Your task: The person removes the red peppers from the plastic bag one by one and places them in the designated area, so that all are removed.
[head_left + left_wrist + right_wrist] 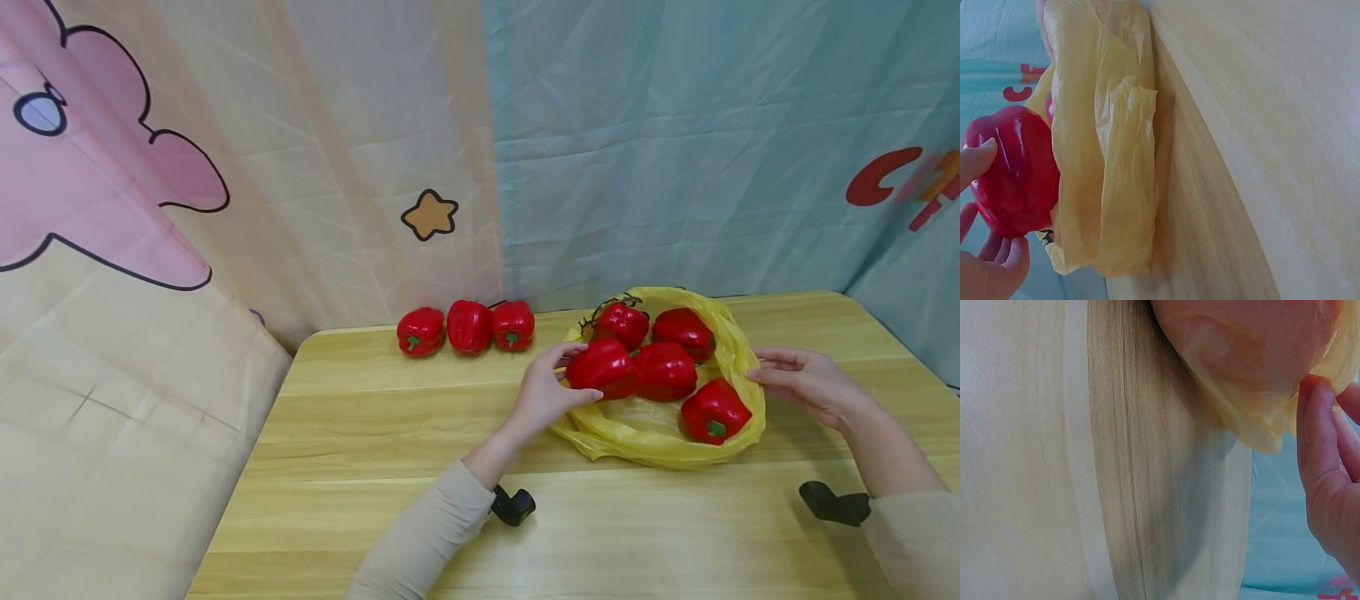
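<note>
My left hand (547, 387) grips a glossy red bell pepper (606, 369) between thumb and fingers, over the left side of a yellow plastic bag (637, 442). The left wrist view also shows this bell pepper (1013, 169), its far side against the bag wall (1104, 137). The bag stands with its mouth spread wide, and several more red bell peppers lie inside, one with a green stem (715, 412). At the bag's right rim, my right hand (813, 385) pinches the thin plastic (1241, 381) with its fingertips.
Three red bell peppers (469, 327) stand in a row at the back of the wooden table (360, 433), left of the bag. Behind the table hangs a printed curtain (645, 150). A black wrist mount (513, 506) sits at each forearm.
</note>
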`<act>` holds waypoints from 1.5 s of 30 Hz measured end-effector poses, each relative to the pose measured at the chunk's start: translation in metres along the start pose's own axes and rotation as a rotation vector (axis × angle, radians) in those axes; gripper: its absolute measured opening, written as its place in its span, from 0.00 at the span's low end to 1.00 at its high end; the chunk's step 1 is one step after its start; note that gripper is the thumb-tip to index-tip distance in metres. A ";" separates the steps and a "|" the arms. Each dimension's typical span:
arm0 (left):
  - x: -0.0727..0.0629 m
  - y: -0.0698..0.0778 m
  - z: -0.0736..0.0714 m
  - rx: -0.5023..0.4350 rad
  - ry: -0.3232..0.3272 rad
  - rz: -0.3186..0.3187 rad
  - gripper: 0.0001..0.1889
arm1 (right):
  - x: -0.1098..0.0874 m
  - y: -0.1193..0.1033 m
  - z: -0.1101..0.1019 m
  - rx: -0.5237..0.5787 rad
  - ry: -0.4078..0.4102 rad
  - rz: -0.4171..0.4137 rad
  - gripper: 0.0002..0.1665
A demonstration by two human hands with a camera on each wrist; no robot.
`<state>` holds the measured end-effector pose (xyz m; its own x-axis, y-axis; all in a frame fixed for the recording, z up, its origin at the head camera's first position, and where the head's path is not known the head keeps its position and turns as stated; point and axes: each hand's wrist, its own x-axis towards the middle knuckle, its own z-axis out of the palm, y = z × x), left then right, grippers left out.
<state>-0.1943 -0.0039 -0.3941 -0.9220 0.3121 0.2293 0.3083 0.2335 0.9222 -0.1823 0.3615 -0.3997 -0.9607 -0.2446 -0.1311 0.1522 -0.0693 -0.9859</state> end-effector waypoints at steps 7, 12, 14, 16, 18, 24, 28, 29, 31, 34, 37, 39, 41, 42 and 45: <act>0.000 -0.002 -0.008 -0.010 0.022 -0.012 0.29 | 0.001 -0.001 0.001 -0.015 0.013 0.001 0.22; -0.002 -0.002 -0.015 0.011 0.045 -0.013 0.30 | 0.001 -0.001 0.002 -0.003 0.007 0.001 0.23; -0.003 -0.002 -0.018 0.016 0.052 -0.012 0.29 | 0.000 -0.001 0.002 0.003 0.004 0.001 0.23; -0.004 -0.002 -0.021 0.022 0.060 -0.014 0.29 | 0.000 -0.002 0.001 0.006 0.004 0.001 0.22; -0.005 -0.002 -0.025 0.028 0.070 -0.010 0.29 | 0.000 -0.002 0.001 0.008 0.002 -0.001 0.22; -0.009 -0.004 -0.035 0.028 0.098 -0.003 0.30 | -0.001 -0.003 0.002 0.004 0.007 0.013 0.21; -0.012 -0.008 -0.041 0.036 0.111 -0.006 0.30 | -0.001 -0.002 0.002 0.004 0.013 0.019 0.21; -0.012 -0.009 -0.043 0.042 0.116 -0.004 0.30 | -0.001 -0.002 0.002 0.004 0.013 0.019 0.21; -0.014 -0.010 -0.046 0.049 0.124 -0.004 0.30 | -0.001 -0.002 0.001 0.004 0.014 0.017 0.21; -0.016 -0.013 -0.050 0.057 0.135 -0.010 0.29 | -0.001 -0.002 0.001 0.006 0.012 0.013 0.21; -0.018 -0.014 -0.054 0.062 0.142 -0.023 0.29 | -0.001 -0.002 0.001 0.003 0.011 0.011 0.22; -0.019 -0.015 -0.056 0.064 0.144 -0.034 0.30 | 0.000 -0.002 0.002 0.000 0.011 0.011 0.22; -0.021 -0.017 -0.059 0.060 0.147 -0.040 0.30 | 0.000 -0.001 0.002 0.000 0.011 0.011 0.22; -0.022 -0.017 -0.059 0.051 0.147 -0.045 0.30 | 0.000 -0.001 0.002 0.003 0.010 0.010 0.22; -0.026 -0.010 -0.063 0.047 0.152 -0.044 0.30 | 0.000 -0.001 0.001 0.009 0.006 0.010 0.22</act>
<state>-0.1880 -0.0724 -0.3902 -0.9586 0.1586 0.2366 0.2741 0.2878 0.9176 -0.1821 0.3602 -0.3984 -0.9606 -0.2392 -0.1415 0.1637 -0.0757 -0.9836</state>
